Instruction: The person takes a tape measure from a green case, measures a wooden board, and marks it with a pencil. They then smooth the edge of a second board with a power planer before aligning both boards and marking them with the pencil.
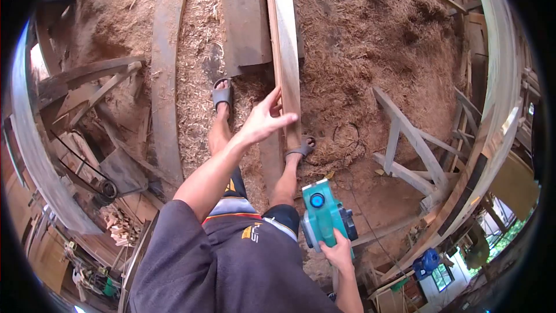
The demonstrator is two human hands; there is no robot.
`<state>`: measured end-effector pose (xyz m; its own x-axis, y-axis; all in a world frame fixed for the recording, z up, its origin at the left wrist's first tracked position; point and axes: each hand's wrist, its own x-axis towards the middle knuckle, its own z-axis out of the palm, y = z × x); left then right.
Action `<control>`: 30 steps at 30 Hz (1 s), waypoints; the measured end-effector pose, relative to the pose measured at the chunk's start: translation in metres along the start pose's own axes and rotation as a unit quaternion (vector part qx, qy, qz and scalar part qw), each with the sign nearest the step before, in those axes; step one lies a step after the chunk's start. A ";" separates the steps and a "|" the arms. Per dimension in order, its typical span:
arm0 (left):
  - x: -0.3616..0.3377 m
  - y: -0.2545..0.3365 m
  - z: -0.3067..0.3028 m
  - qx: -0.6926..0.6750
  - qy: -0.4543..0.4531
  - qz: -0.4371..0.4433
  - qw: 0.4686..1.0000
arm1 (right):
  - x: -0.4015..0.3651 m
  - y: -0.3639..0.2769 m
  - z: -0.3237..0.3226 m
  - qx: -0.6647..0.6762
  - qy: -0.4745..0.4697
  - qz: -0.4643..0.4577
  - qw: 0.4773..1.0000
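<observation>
A long, pale wooden plank [285,29] runs up the middle of the head view, away from me. My left hand [269,120] reaches across to its near part, the thumb stretched over the top face and the fingers at the left edge. Low on the right, my right hand [337,250] is closed around the handle of a teal electric planer [321,211] with a blue knob. The planer is held beside my right leg, apart from the plank. Part of my right hand's grip is hidden behind the tool.
A wide dark board [246,17] lies under and left of the plank. Wood shavings [347,64] cover the ground. A cord [366,220] trails near the planer. To the right stands a wooden trestle [408,139]; a long curved timber [168,69] lies to the left.
</observation>
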<state>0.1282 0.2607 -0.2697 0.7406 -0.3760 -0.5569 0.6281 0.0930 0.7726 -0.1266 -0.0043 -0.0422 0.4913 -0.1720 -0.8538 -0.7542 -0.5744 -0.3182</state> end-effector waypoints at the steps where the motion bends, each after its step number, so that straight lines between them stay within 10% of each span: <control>1: -0.008 -0.002 0.003 0.033 -0.011 0.010 0.999 | -0.008 0.007 -0.002 0.003 0.011 0.006 1.000; 5: -0.029 -0.004 0.009 -0.043 -0.059 0.042 0.996 | -0.024 -0.008 -0.006 0.045 0.055 -0.082 0.994; 9: -0.027 -0.024 -0.021 -0.188 -0.086 -0.165 0.965 | -0.019 -0.045 0.006 0.065 0.073 -0.148 0.984; 16: -0.031 -0.068 -0.016 -0.397 -0.083 -0.227 0.885 | 0.042 -0.111 0.041 0.098 0.089 -0.192 0.973; 26: -0.037 -0.009 -0.003 -0.353 0.081 -0.281 0.889 | 0.122 -0.253 0.015 0.124 0.121 -0.239 0.956; 30: -0.035 -0.035 -0.006 -0.395 -0.053 -0.271 0.876 | 0.174 -0.348 -0.009 0.166 0.119 -0.256 0.945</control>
<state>0.0817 0.2761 -0.2792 0.2830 -0.6418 -0.7128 0.8804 0.4686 -0.0724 0.2250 0.1586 -0.0766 0.8836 -0.1373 -0.4477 -0.4658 -0.3562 -0.8101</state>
